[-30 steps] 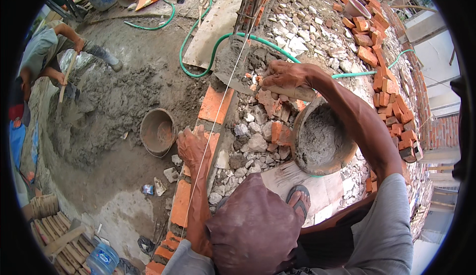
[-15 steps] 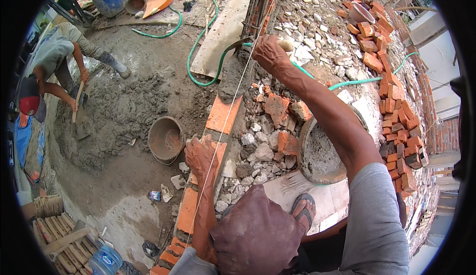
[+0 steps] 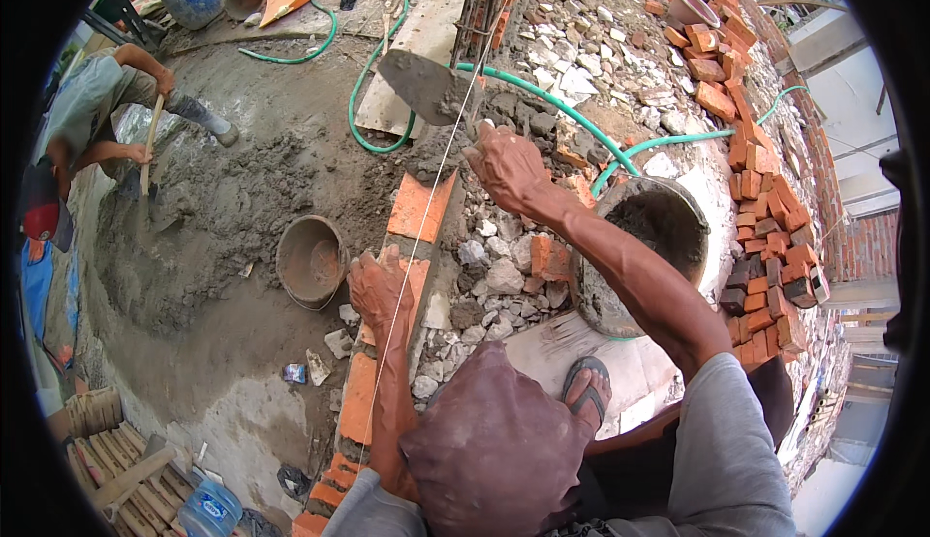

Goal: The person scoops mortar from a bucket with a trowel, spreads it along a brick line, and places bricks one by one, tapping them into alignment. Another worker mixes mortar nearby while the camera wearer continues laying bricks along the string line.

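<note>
Raised since before: right hand (image 3: pixel 504 161) w/ trowel (image 3: pixel 426 84); left hand (image 3: pixel 378 285) on brick (image 3: pixel 407 290).

Brick course (image 3: pixel 418 210) runs centre; bucket (image 3: pixel 310 260) lies left of it, mortar pan (image 3: pixel 647 246) right, rubble (image 3: pixel 494 276) between.

Right hand (image 3: pixel 506 164) lifts trowel (image 3: pixel 426 87) — left hand (image 3: pixel 378 285) steadies brick (image 3: pixel 402 290).

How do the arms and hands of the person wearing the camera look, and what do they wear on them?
Both forearms are bare and both hands are without gloves. The left hand and the right hand look dusty, smeared with mortar. A short grey sleeve covers the right upper arm, ending above the elbow; a grey sleeve edge shows at the left shoulder. No watch, ring or bracelet can be seen.
</note>
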Available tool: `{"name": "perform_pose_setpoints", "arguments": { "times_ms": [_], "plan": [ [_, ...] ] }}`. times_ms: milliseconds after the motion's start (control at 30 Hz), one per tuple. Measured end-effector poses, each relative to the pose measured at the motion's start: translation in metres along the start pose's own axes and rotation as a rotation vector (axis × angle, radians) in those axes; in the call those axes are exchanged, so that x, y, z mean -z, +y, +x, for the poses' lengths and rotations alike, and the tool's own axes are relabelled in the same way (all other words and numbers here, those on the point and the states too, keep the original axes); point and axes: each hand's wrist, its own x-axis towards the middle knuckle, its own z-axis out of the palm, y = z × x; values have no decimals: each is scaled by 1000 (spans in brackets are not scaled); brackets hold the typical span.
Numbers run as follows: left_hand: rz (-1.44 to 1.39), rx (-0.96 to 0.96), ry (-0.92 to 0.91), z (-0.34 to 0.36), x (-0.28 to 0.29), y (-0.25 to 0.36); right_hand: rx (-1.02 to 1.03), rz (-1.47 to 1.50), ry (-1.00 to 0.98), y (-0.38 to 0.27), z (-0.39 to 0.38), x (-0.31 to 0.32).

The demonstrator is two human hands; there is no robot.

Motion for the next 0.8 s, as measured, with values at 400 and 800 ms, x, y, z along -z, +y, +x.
{"name": "perform_pose_setpoints", "arguments": {
  "times_ms": [400,800],
  "plan": [
    [46,-13,-8,1,6,3,-788,2108,-63,-16,-64,-76],
    [29,-28,9,3,3,2,-811,2024,-51,21,-4,-78]
  ]
}}
